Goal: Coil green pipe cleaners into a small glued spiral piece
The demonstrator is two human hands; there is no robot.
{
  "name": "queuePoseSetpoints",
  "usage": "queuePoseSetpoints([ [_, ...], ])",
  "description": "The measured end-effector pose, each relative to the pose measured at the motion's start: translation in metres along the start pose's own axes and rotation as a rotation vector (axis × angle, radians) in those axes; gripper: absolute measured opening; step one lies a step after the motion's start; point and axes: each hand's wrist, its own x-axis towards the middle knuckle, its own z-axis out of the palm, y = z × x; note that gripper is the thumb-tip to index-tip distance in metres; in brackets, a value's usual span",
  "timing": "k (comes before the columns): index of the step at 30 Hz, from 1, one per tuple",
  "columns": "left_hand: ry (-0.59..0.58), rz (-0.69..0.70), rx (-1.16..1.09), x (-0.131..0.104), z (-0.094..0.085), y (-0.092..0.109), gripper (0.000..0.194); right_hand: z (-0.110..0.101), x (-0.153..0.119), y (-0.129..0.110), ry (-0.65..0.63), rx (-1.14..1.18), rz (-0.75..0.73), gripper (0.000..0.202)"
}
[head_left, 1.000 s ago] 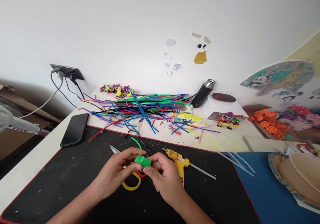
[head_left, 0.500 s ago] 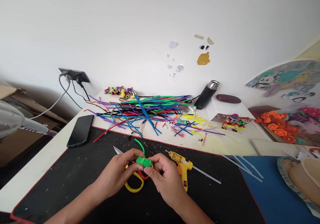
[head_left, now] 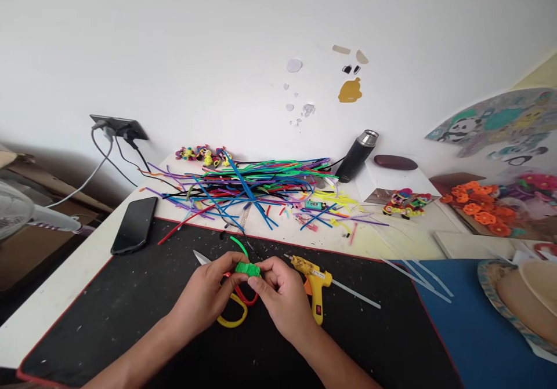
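Observation:
A small roll of bright green pipe cleaner (head_left: 248, 269) is pinched between my two hands over the black mat (head_left: 143, 319). My left hand (head_left: 212, 287) closes thumb and finger on its left end. My right hand (head_left: 281, 293) grips the right end the same way. A loose green end sticks up behind the fingers. Under my hands lies a pair of scissors (head_left: 232, 321) with yellow and red handles, its blades partly covered by my left hand. Just right of my right hand rests a yellow glue gun (head_left: 319, 287) with a clear glue stick in its back.
Behind the mat spreads a heap of coloured pipe cleaners (head_left: 261, 180). A phone (head_left: 134, 225) lies at the left, a black flask (head_left: 357, 157) stands near the wall. Small colourful figures (head_left: 404, 203) sit by a white box. Glue sticks (head_left: 420, 282) lie on the blue mat at right.
The view has shifted slightly, so everything sits a little higher and further left. Both hands still hold the green roll, which has turned slightly in the fingers.

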Motion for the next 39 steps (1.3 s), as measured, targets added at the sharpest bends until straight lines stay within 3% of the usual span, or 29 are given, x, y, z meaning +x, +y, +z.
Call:
queuePoseSetpoints([
  [9,0.044,-0.106,0.052,0.007,0.017,-0.004,0.017,0.000,0.008,0.007,0.063,0.031,0.039,0.024],
  [15,0.063,-0.094,0.016,0.012,0.023,-0.005,0.020,-0.002,0.010,0.008,0.094,0.065,0.053,0.031],
  [20,0.070,-0.147,-0.117,0.009,0.022,-0.002,0.026,-0.001,0.004,0.012,0.078,0.179,0.100,0.044],
  [27,-0.045,-0.255,-0.375,0.002,0.012,0.003,0.040,0.000,-0.002,0.015,0.051,0.185,0.127,0.050],
  [39,0.058,-0.190,-0.122,0.003,0.027,-0.011,0.026,0.008,0.000,0.027,0.121,0.051,0.097,0.031],
])
